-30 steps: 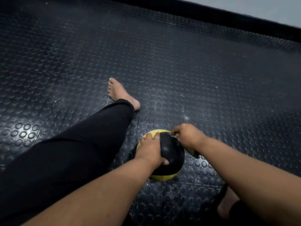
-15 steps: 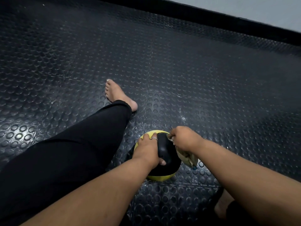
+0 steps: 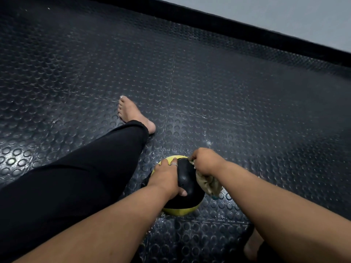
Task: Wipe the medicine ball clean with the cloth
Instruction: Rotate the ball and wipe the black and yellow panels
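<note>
sitting on studded black floor mat [image 3: 209, 88], person works on medicine ball [image 3: 187, 179], black with yellow ends, resting on mat low in view, between outstretched leg in black trousers [image 3: 79, 179] at 9 o'clock and bent leg at 5 o'clock. left hand [image 3: 167, 177] lies spread over ball's left side, thumb hooked underneath. right hand [image 3: 206, 162] clenches crumpled beige cloth [image 3: 208, 184] against ball's right side, at 3 o'clock.

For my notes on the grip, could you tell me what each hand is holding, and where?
The right hand grips the cloth by its bunched upper part; the rest hangs free. The left hand holds the ball across its top.
</note>
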Tool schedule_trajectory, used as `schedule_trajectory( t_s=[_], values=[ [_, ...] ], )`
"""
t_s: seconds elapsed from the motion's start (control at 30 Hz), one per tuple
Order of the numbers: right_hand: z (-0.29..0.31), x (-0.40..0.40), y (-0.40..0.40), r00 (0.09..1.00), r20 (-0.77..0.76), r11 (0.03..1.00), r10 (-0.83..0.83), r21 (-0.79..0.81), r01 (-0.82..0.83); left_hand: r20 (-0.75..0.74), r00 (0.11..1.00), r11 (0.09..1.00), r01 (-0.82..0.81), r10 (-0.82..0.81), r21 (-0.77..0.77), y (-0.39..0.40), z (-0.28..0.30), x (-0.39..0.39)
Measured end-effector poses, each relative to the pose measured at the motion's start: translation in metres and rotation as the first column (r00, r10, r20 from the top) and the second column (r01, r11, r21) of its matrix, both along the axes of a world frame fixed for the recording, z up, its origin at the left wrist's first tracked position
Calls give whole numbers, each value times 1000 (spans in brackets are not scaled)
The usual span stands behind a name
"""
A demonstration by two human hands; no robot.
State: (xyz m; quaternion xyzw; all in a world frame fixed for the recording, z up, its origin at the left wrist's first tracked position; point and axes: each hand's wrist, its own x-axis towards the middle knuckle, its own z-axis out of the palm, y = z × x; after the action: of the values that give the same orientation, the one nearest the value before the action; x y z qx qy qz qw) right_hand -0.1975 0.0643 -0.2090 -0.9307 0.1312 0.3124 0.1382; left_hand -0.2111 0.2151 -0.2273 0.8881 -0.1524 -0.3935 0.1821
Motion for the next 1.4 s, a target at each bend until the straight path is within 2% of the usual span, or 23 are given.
schedule_trajectory(
  t_s=[0.13, 0.27, 0.37, 0.43, 0.7, 0.83, 1.0, 1.13, 1.27, 1.4],
  values=[
    [2, -18, 4, 1000, 25, 1000, -9, 27, 8, 12, 1000, 1000, -10, 10, 2, 1, 0, -6],
    [17, -22, -4, 997, -44, 995, 59, 78, -56, 0, 1000, 1000, -18, 18, -3, 1, 0, -4],
    [14, -7, -16, 997, 12, 996, -71, 46, 70, 0, 1000, 1000, -11, 11, 2, 3, 1, -2],
    [8, 2, -15, 995, 47, 996, -89, 31, 87, 0, 1000, 1000, -5, 5, 8, 3, 0, -3],
    [-2, -10, 8, 999, 33, 999, -18, 27, 17, 12, 1000, 1000, -19, 19, -11, 2, -2, -5],
    [14, -21, 1, 998, -51, 994, 48, 103, -42, 6, 1000, 1000, -19, 19, -11, 1, 0, -6],
    [5, 8, -18, 996, -10, 996, -86, 7, 86, -5, 1000, 1000, -6, 6, -9, 0, -1, -4],
    [-12, 8, 0, 993, -21, 993, -113, 38, 114, -8, 1000, 1000, -15, 15, -5, 1, -3, -1],
    [1, -20, 10, 996, 61, 998, -59, 38, 56, 0, 1000, 1000, -23, 23, -12, 1, -4, -2],
    [17, -31, 0, 998, -30, 992, 50, 121, -46, 5, 1000, 1000, -23, 23, -15, 1, -3, -2]
  ],
)
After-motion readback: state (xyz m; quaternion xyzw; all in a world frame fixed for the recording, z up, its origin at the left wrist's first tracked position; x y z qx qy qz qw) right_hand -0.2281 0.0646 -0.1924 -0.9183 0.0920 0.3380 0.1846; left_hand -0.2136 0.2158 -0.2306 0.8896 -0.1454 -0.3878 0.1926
